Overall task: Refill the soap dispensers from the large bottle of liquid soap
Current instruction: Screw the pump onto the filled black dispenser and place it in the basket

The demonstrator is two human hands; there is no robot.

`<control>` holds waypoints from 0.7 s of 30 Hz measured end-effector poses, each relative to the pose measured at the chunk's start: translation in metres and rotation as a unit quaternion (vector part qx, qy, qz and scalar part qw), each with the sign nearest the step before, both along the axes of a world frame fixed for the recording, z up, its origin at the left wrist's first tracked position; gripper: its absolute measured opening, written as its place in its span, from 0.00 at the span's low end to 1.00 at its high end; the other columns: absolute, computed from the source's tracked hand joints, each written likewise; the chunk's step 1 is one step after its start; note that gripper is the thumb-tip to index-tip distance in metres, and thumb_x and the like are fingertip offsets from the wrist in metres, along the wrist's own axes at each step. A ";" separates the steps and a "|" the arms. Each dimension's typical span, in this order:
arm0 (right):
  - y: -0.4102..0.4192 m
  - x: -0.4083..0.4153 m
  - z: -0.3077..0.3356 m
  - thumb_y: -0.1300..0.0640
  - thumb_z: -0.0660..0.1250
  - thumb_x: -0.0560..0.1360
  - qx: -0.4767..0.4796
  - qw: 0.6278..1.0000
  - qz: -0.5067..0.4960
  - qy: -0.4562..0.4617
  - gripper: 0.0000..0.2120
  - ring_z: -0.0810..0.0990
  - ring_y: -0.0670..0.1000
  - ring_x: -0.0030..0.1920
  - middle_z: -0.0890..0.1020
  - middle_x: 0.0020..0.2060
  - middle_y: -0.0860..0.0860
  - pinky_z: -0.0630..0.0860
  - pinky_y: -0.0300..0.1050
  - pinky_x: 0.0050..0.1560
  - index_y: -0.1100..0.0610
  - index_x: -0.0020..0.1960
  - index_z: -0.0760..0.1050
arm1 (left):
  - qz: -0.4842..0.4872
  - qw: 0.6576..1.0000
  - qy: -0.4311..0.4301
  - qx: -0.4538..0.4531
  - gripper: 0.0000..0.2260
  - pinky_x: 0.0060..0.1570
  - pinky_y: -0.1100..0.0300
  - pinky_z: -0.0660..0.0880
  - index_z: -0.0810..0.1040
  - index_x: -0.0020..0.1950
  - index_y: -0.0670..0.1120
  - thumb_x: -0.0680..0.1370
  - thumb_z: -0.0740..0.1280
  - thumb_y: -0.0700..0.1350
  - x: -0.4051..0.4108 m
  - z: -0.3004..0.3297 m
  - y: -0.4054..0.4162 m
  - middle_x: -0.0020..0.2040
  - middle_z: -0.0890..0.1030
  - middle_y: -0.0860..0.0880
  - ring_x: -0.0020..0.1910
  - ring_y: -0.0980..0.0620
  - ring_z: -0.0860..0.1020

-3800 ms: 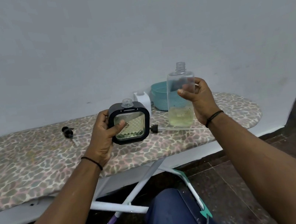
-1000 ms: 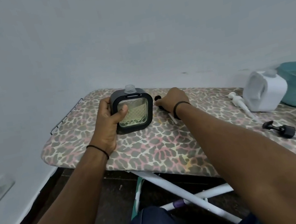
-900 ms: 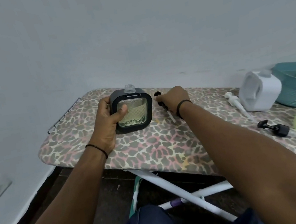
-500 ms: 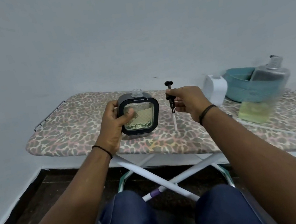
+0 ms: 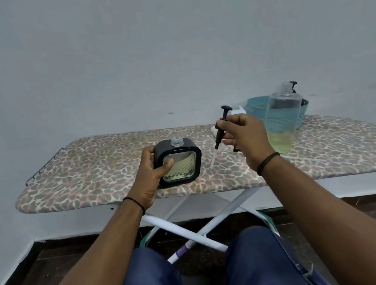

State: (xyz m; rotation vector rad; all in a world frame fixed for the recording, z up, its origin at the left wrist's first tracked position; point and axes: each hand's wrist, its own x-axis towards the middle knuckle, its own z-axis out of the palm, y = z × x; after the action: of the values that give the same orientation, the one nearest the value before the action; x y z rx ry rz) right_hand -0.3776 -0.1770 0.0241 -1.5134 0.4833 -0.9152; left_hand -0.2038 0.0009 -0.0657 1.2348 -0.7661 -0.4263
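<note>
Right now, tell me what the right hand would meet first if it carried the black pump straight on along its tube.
Probably the ironing board. The right hand holds the black pump tilted, tube tip aimed down-left, landing beside the square dispenser, not its open neck; depth is uncertain.

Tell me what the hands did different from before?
The right hand let go of the big soap bottle, which stands on the ironing board, then picked up the black pump and lifted it. The left hand still holds the square dispenser.

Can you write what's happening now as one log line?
left hand: holds black square glass dispenser, neck open | right hand: pinches black pump | clear plastic soap bottle: upright
</note>
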 end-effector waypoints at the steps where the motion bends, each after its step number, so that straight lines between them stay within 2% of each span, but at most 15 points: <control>1: 0.001 0.002 0.001 0.59 0.73 0.75 -0.004 1.000 -0.002 -0.009 0.09 0.85 0.53 0.43 0.86 0.45 0.58 0.80 0.42 0.42 0.63 0.52 0.80 | -0.002 1.000 0.004 0.002 0.19 0.55 0.51 0.80 0.71 0.62 0.52 0.76 0.74 0.44 0.001 0.000 -0.001 0.61 0.80 0.52 0.60 0.51 0.80; 4: 0.006 0.012 0.009 0.60 0.73 0.75 -0.025 0.999 -0.010 -0.031 0.09 0.86 0.52 0.44 0.86 0.45 0.57 0.80 0.41 0.42 0.63 0.53 0.80 | -0.010 1.000 0.012 0.009 0.19 0.52 0.53 0.81 0.69 0.62 0.52 0.75 0.73 0.46 0.005 0.000 -0.002 0.62 0.78 0.50 0.61 0.51 0.79; 7: 0.013 0.022 0.022 0.60 0.73 0.74 -0.062 0.996 -0.011 -0.061 0.08 0.86 0.54 0.47 0.86 0.45 0.56 0.81 0.42 0.42 0.60 0.52 0.81 | -0.025 0.998 0.003 0.053 0.23 0.51 0.54 0.82 0.68 0.65 0.50 0.74 0.72 0.48 0.010 0.004 0.006 0.65 0.77 0.47 0.62 0.50 0.80; 10: 0.021 0.031 0.039 0.58 0.74 0.74 -0.120 0.990 -0.011 -0.079 0.08 0.85 0.54 0.47 0.86 0.45 0.54 0.82 0.46 0.43 0.59 0.52 0.81 | -0.037 0.995 -0.028 0.090 0.25 0.51 0.52 0.83 0.67 0.68 0.46 0.75 0.73 0.45 0.015 0.006 0.014 0.63 0.79 0.46 0.60 0.49 0.82; 14: 0.033 0.045 0.061 0.57 0.74 0.73 -0.159 0.983 -0.006 -0.091 0.08 0.86 0.53 0.46 0.86 0.44 0.53 0.83 0.50 0.43 0.57 0.51 0.82 | -0.032 0.997 -0.020 0.074 0.23 0.49 0.56 0.82 0.68 0.69 0.44 0.77 0.72 0.38 0.014 0.000 0.016 0.61 0.82 0.46 0.57 0.52 0.83; 19: 0.046 0.062 0.072 0.59 0.73 0.74 -0.171 0.982 0.008 -0.080 0.07 0.86 0.53 0.46 0.86 0.43 0.53 0.84 0.52 0.45 0.58 0.52 0.82 | -0.008 0.999 -0.019 0.050 0.26 0.55 0.55 0.81 0.72 0.69 0.45 0.72 0.75 0.44 0.014 -0.004 0.019 0.62 0.82 0.45 0.61 0.49 0.82; 21: 0.049 0.068 0.070 0.59 0.73 0.74 -0.174 0.982 0.012 -0.070 0.07 0.86 0.53 0.45 0.86 0.43 0.53 0.84 0.52 0.46 0.59 0.51 0.82 | -0.007 0.999 -0.019 0.045 0.26 0.55 0.56 0.81 0.73 0.68 0.45 0.73 0.76 0.43 0.013 -0.004 0.020 0.62 0.83 0.46 0.61 0.49 0.82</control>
State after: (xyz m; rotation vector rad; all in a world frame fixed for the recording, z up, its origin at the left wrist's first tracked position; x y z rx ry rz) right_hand -0.3100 -0.1284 0.0945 -1.7486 0.2095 -1.1203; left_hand -0.1904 0.0207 -0.0701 1.3244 -0.7954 -0.4542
